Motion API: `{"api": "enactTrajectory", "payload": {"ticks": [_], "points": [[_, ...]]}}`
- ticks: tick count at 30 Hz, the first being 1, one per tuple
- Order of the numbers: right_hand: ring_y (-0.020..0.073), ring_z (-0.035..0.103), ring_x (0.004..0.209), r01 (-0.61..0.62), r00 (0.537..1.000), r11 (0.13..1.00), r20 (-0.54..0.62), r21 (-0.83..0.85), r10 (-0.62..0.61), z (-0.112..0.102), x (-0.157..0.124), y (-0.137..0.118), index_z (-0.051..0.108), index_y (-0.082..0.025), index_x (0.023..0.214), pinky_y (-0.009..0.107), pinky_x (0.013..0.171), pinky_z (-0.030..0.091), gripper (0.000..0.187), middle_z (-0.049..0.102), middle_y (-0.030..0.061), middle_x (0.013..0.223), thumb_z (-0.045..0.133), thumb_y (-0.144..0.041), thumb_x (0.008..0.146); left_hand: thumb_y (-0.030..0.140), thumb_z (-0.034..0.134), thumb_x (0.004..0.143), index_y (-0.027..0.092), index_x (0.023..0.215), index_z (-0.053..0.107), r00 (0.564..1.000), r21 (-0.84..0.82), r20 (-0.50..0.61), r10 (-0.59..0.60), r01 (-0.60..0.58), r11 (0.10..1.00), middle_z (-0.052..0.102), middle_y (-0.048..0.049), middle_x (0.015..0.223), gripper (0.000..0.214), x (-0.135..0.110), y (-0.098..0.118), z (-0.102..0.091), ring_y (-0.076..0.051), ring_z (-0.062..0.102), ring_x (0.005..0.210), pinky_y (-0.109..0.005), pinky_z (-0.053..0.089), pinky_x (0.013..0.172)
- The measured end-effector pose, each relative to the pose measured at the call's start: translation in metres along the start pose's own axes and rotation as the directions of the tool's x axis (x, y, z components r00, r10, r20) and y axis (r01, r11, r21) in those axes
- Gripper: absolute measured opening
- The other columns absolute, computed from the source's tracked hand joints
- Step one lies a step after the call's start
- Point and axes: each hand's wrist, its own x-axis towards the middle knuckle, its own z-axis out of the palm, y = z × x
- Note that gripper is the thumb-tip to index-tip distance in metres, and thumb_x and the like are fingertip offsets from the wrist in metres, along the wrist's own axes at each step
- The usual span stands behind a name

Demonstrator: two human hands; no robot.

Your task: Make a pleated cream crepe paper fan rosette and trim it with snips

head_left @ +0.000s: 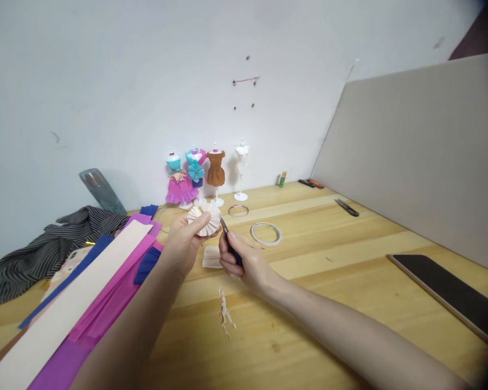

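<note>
My left hand (185, 244) is closed on a cream pleated paper rosette (204, 219), held up above the wooden table (317, 281). My right hand (242, 260) grips small dark-handled scissors (228, 238), whose tips point up at the rosette's right edge. Under the hands lies a folded piece of pleated cream paper (211, 257). Thin cream paper trimmings (225, 314) lie on the table nearer to me.
Long strips of cream, pink, purple and blue paper (85, 303) lie at left beside striped cloth (52, 244). Several small dress-form mannequins (205, 173) stand by the wall. Tape rings (265, 233), another pair of scissors (347, 207) and a tablet (451, 292) are at right.
</note>
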Motion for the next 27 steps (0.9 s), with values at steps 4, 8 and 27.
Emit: {"api": "enactTrajectory", "payload": {"ticks": [4,8,27], "points": [[0.0035,0.020,0.036,-0.003,1.000,1.000,0.002,0.002,0.003,-0.0005,0.0004,0.0010,0.043,-0.019,0.065,0.018,0.037,0.013,0.045,0.030,-0.0103,0.046,0.058,-0.060,0.075,0.026,0.077,0.066,0.011,0.081,0.070,1.000,-0.013,-0.013,-0.009,0.009,1.000,0.070,-0.0048,0.077,0.023,-0.0006,0.0021,0.0004,-0.013,0.062,0.066,-0.027,0.051,0.069],[0.0039,0.021,0.037,0.007,1.000,1.000,0.009,-0.004,-0.007,-0.0004,0.0001,0.0006,0.043,-0.019,0.066,0.019,0.037,0.015,0.045,0.032,-0.0098,0.047,0.058,-0.060,0.076,0.027,0.078,0.065,0.011,0.079,0.070,1.000,-0.002,-0.001,-0.021,0.021,1.000,0.070,-0.0040,0.074,0.022,-0.0003,0.0025,0.0005,-0.013,0.062,0.067,-0.026,0.050,0.069],[0.0028,0.023,0.035,0.021,1.000,1.000,0.007,0.007,-0.021,-0.0031,0.0009,-0.0006,0.043,-0.018,0.064,0.018,0.037,0.015,0.045,0.032,-0.0099,0.047,0.059,-0.059,0.076,0.027,0.076,0.067,0.010,0.074,0.071,0.997,0.080,0.071,-0.038,0.033,0.996,0.069,-0.0055,0.068,0.019,-0.0003,0.0015,-0.0016,-0.013,0.061,0.062,-0.025,0.049,0.067]]}}
